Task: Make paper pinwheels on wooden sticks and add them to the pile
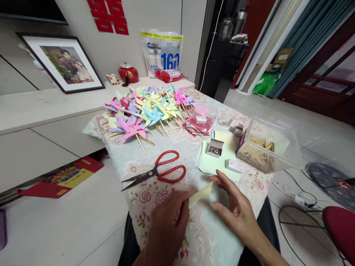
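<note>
My left hand (166,225) pinches the near edge of a pale yellow paper square (200,194) at the front of the small table. My right hand (235,207) lies beside it with fingers spread, fingertips touching the paper's right part. Red-handled scissors (159,173) lie shut on the flowered tablecloth (130,155) just beyond my left hand. A stack of light green and yellow paper sheets (215,162) sits ahead of my right hand, with a small open box of metal pins (215,149) on it.
A heap of finished paper pinwheels on wooden sticks (144,112) fills the far left of the table. A clear plastic tub of wooden sticks (263,149) stands at the right. A round pink-lidded container (202,114) and small white boxes (234,165) are nearby. A red stool (341,229) stands at right.
</note>
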`<state>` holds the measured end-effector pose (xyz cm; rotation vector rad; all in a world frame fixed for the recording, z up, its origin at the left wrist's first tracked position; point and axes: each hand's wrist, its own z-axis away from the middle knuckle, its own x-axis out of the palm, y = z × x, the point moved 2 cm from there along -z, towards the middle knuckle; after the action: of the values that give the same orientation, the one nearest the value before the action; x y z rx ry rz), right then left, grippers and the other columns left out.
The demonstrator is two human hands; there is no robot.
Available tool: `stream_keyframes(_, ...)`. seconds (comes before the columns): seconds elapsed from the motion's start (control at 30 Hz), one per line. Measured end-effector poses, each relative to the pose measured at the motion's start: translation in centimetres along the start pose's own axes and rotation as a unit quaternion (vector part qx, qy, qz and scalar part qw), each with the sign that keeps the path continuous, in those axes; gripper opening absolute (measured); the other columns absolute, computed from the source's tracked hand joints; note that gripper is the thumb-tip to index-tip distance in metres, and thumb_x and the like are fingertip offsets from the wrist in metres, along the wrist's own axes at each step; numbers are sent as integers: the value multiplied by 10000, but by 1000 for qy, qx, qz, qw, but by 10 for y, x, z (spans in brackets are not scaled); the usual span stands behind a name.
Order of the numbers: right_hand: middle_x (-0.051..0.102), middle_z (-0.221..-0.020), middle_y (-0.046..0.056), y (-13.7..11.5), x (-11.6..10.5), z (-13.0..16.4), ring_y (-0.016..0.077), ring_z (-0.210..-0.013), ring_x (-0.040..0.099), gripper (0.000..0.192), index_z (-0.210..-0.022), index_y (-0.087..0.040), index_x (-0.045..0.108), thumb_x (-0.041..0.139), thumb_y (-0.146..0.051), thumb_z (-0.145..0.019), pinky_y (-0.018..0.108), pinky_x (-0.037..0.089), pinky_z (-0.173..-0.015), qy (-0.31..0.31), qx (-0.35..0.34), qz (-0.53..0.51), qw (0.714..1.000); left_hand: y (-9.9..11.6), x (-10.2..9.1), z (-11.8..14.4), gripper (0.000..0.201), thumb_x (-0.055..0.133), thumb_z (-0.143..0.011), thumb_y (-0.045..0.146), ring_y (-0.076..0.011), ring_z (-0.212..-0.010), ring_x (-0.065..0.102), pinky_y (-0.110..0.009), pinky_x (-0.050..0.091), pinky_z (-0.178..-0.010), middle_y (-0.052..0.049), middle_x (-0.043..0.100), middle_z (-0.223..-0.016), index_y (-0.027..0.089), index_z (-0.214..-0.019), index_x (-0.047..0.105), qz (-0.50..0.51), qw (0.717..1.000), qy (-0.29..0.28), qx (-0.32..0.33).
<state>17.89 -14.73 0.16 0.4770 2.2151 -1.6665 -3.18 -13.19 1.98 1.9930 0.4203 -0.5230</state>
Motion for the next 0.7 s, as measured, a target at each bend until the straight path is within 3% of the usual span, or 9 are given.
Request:
stream_keyframes(0.07, 671, -1214, 79, -3, 7, -7, 235, -1131, 639, 653, -1486, -301, 380, 673, -358, -905, 403, 503, -991, -12, 60, -100, 993, -2, 7, 0, 194, 573, -856, 144, -149, -790, 728, -226, 563, -703, -8, 776, -893, 214, -948, 729, 121, 983, -38, -132)
stream_keyframes(0.13, 703, -1051, 51, -5, 14, -14, 209, -990, 680, 593, -1435, -283, 444, 684, -351, -896, 367, 534, -905, -20, 99, -178, 979, -6, 15, 1, 164, 599, -837, 197, -172, -797, 729, -248, 567, -704, -28, 780, -904, 204, -935, 730, 237, 939, -65, -241)
stream_keyframes(0.2, 698, -932, 24, -6, 19, -18, 181, -865, 680, 522, -1371, -270, 512, 695, -338, -887, 330, 544, -816, -15, 122, -210, 970, -10, 24, 4, 165, 630, -812, 235, -189, -798, 725, -274, 565, -726, -48, 777, -903, 185, -939, 722, 324, 892, -79, -304)
stream_keyframes(0.3, 685, -885, 11, -5, 23, -21, 160, -786, 652, 422, -1279, -267, 597, 704, -323, -875, 296, 529, -738, 0, 126, -191, 974, -18, 34, 7, 159, 650, -797, 265, -174, -740, 693, -271, 537, -709, -43, 761, -845, 175, -913, 711, 383, 856, -75, -338)
stream_keyframes(0.47, 708, -941, 25, -8, 22, -23, 171, -850, 640, 151, -1047, -257, 710, 658, -271, -906, 292, 498, -768, -23, 56, -97, 993, -27, 38, 8, 166, 657, -797, 317, -127, -608, 570, -224, 432, -572, -16, 681, -687, 161, -759, 696, 352, 857, -81, -367)
stream_keyframes(0.57, 699, -904, 13, -13, 22, -24, 162, -826, 635, 105, -993, -252, 715, 647, -244, -913, 281, 486, -756, -37, 18, -83, 996, -26, 35, 6, 163, 658, -788, 314, -123, -601, 543, -222, 409, -560, -12, 665, -680, 159, -752, 695, 343, 858, -85, -373)
stream_keyframes(0.7, 694, -873, 5, -14, 23, -25, 150, -796, 632, 66, -942, -237, 709, 652, -238, -909, 262, 478, -725, -31, 22, -86, 996, -25, 36, 5, 171, 659, -789, 319, -113, -579, 519, -214, 386, -543, 0, 648, -654, 158, -739, 686, 349, 855, -87, -373)
